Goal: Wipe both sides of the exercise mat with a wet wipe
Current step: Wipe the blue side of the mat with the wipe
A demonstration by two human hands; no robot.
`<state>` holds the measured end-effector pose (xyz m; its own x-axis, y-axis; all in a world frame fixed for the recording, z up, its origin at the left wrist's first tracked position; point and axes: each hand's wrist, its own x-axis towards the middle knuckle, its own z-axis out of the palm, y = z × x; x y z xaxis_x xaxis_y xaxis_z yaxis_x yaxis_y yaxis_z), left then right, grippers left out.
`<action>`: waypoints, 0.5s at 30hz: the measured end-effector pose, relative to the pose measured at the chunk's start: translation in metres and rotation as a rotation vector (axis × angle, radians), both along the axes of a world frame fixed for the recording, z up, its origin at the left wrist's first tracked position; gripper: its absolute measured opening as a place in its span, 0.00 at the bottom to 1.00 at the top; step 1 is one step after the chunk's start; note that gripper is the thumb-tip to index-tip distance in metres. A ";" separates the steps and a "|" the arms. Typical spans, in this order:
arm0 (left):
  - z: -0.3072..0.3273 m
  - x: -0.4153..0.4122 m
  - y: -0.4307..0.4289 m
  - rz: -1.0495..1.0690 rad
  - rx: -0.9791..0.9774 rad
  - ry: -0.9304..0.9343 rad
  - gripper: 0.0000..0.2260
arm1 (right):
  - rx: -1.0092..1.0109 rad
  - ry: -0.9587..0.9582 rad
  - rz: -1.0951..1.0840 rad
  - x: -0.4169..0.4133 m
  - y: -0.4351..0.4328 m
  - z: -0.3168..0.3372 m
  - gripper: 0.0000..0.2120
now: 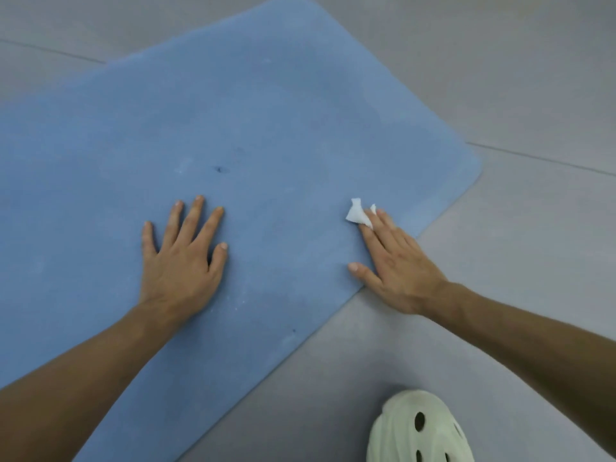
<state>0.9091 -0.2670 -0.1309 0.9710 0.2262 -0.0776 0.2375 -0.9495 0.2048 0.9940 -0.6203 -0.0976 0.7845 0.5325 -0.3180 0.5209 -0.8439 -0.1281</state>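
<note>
Clog (420, 428), pale and perforated, stands nearest on the grey floor (500, 78). Beyond, the left hand (181, 258) lies flat, fingers spread, on the blue exercise mat (266, 111); the right hand (396, 265) presses a crumpled wet wipe (358, 215) with straight fingers near the mat's edge.

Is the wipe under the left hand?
No, the wipe lies under the straight fingers of the right hand, while the left hand rests flat on the bare mat.

Indoor exercise space, blue exercise mat (233, 135) on grey tiled floor (500, 78), pale clog (420, 428).
</note>
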 end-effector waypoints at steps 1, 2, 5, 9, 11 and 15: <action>0.000 0.001 -0.001 0.000 0.009 -0.001 0.29 | 0.001 0.003 0.089 -0.011 0.006 0.002 0.42; 0.000 0.002 -0.002 0.001 0.014 0.001 0.29 | 0.008 0.005 0.194 -0.023 0.011 0.004 0.41; 0.000 0.004 -0.003 0.005 0.024 0.008 0.29 | 0.019 0.057 0.498 -0.057 0.027 0.010 0.37; -0.001 0.007 -0.001 -0.007 0.020 0.012 0.30 | 0.001 0.049 0.716 -0.093 0.038 0.013 0.36; -0.001 0.008 0.001 -0.018 0.020 0.014 0.30 | 0.006 0.031 0.699 -0.100 0.029 0.010 0.37; -0.001 0.008 0.000 -0.030 0.031 0.017 0.30 | 0.007 -0.096 0.398 -0.065 -0.015 0.001 0.35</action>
